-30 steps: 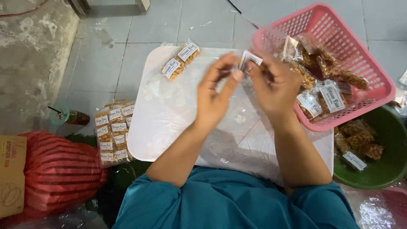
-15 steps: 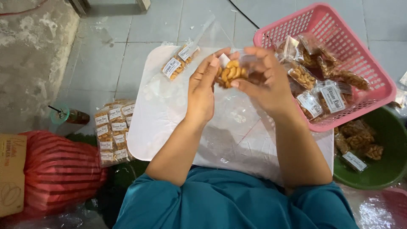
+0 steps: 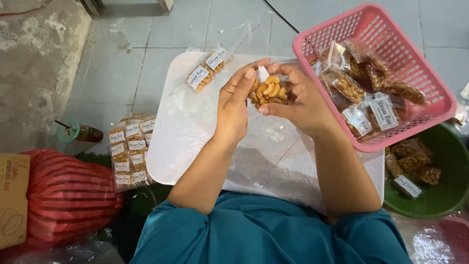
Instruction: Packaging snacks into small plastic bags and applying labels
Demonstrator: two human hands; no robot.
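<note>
A small clear packet of cashew nuts (image 3: 269,91) was held up above the white bench (image 3: 195,132), caught between both hands near its middle. The right hand (image 3: 305,100) was cupped round the packet from the right and from beneath, its grip closed on the plastic with the thumb laid under the nuts and the fingers curled over the top. The left hand (image 3: 233,105) was set against the packet's left edge, thumb and forefinger brought together on the film just beside a small white label at the packet's upper left corner. The packet thus lay between the two grips, directly right of the left fingertips and left of the right palm; neither hand could be called nearer, since both were touching it. Its long axis could not be told with certainty, as much of the film was hidden by the fingers, though the nuts were seen bunched in a clump running roughly left to right.

A finished pair of labelled packets (image 3: 207,69) lay on the far left of the bench, well apart from the hands. A pink basket (image 3: 430,78) of filled packets stood just right of the right hand, overlapping the bench's right edge.
</note>
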